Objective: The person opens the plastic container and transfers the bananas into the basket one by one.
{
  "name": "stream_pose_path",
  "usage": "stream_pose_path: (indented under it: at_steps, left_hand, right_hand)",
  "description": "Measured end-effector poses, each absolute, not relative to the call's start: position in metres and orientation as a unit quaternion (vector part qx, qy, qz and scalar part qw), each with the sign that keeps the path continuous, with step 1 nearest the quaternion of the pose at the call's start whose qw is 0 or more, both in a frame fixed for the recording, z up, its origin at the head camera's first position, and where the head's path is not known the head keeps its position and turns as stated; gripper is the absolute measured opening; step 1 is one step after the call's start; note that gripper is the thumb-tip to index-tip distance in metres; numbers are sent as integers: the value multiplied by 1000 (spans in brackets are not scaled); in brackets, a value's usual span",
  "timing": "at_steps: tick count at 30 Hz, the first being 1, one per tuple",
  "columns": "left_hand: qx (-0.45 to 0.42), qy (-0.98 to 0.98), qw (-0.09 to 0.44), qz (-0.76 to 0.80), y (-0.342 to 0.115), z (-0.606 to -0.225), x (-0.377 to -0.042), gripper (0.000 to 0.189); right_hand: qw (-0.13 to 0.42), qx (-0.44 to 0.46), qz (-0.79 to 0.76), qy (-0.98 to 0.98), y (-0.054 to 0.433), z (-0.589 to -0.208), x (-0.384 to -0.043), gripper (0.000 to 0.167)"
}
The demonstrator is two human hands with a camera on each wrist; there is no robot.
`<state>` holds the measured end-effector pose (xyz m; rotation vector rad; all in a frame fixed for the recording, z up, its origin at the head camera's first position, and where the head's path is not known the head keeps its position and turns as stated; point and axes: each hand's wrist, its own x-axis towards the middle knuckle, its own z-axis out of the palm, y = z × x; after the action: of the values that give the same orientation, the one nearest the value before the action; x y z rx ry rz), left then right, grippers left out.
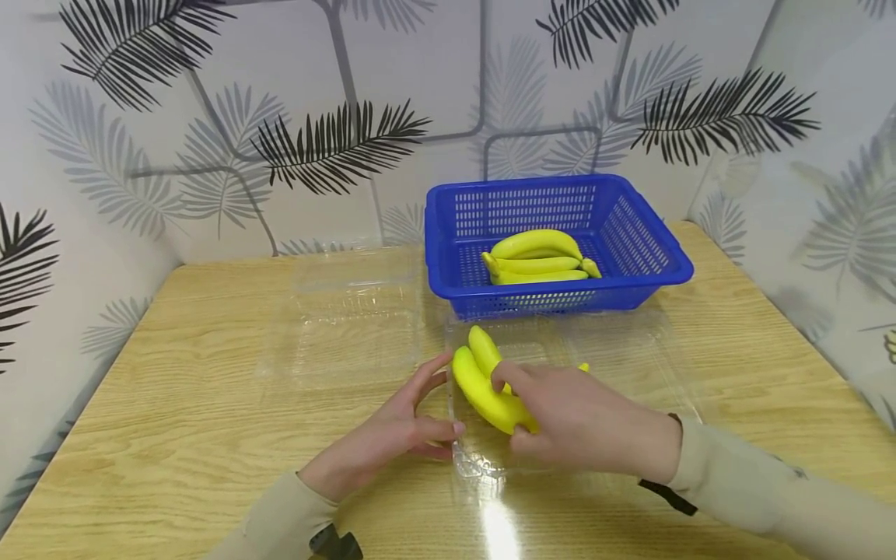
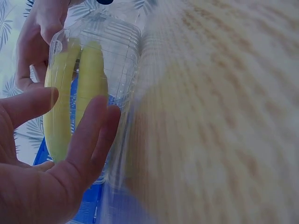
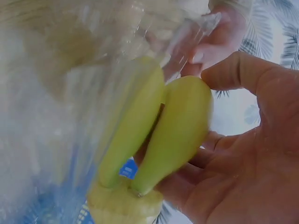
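My right hand [image 1: 584, 420] grips a yellow banana [image 1: 483, 393], thumb on its near side and fingers over the top, inside a clear plastic clamshell container [image 1: 479, 463]. A second banana [image 1: 484, 348] lies beside it on the far side, and a yellow tip [image 1: 584, 367] pokes out past the right hand. At the container's left end, my left hand [image 1: 402, 428] touches the wall with spread fingers. The left wrist view shows those fingertips [image 2: 112, 116] against the clear plastic, the bananas behind it. My right palm hides part of the held banana in the head view.
Behind the container stands a blue basket [image 1: 441, 233] with several bananas [image 1: 539, 245] in it. Another open clear container [image 1: 357, 342] lies to the left on the wooden table [image 1: 175, 404]. The nearer container's clear lid [image 1: 623, 358] spreads out to the right. A patterned wall covering [image 1: 294, 70] borders the table.
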<state>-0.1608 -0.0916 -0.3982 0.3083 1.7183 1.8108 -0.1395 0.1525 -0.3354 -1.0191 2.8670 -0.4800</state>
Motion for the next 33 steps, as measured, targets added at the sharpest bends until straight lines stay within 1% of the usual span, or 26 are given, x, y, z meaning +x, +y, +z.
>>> stream_pose_path:
  at_steps: [6, 13, 18, 23, 33]
  left_hand:
    - [114, 649, 309, 685, -92, -398, -160, 94]
    - [114, 653, 305, 684, -92, -397, -161, 93]
    - [112, 654, 303, 684, -92, -398, -161, 93]
    - [114, 655, 302, 683, -92, -398, -160, 93]
    - [109, 662, 297, 680, -91, -396, -161, 90]
  right_hand:
    - [29, -324, -192, 926, 165, -333, -144, 35]
    - [16, -335, -233, 913, 177, -332, -147, 39]
    - [7, -346, -256, 903, 184, -334, -151, 37]
    - [8, -334, -289, 897, 187, -334, -156, 34]
    - [-7, -329, -334, 883, 189, -317, -160, 30]
